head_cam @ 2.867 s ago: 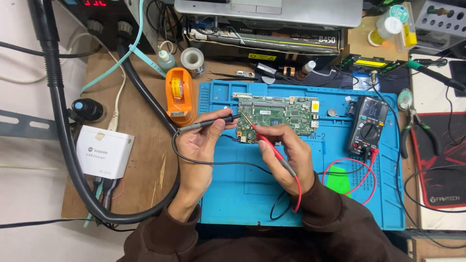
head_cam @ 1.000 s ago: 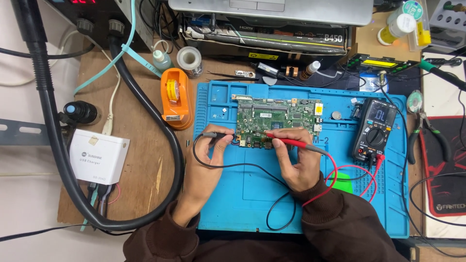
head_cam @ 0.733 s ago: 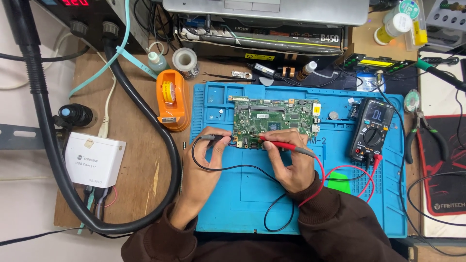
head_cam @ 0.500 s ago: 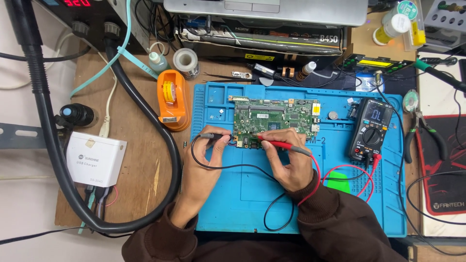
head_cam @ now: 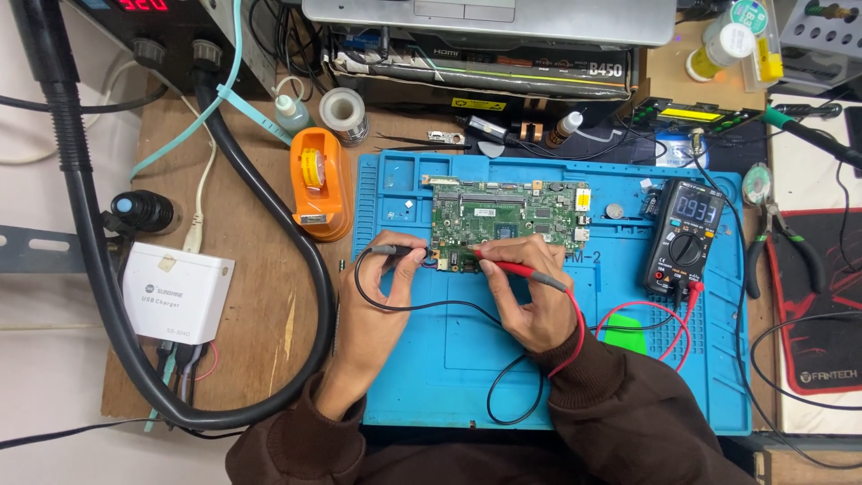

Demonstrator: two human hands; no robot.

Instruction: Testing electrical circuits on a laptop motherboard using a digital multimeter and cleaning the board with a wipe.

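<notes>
A flat green circuit board [head_cam: 507, 216], rectangular and studded with small chips and metal connectors, lies on a blue rubbery work mat [head_cam: 449, 377] with moulded trays along its edges. The board's long axis runs left to right across the mat's upper part. The left hand [head_cam: 382, 301] pinches a slim black probe [head_cam: 395, 251] in a closed grip; the probe lies nearly level, its tip pointing right at the board's lower left corner. The right hand [head_cam: 530, 296] is closed around a red probe [head_cam: 521, 269], which slants up and to the left, its tip meeting the board's lower edge just beside the black one. Thin black and red leads loop over the mat to a dark multimeter [head_cam: 682, 238] with a round dial, standing on the mat's right side. On the worn wooden tabletop [head_cam: 251, 269] left of the mat sit a glossy orange tape dispenser [head_cam: 319, 184], a white boxy charger [head_cam: 178, 292] and a thick ribbed black hose [head_cam: 99, 269].
</notes>
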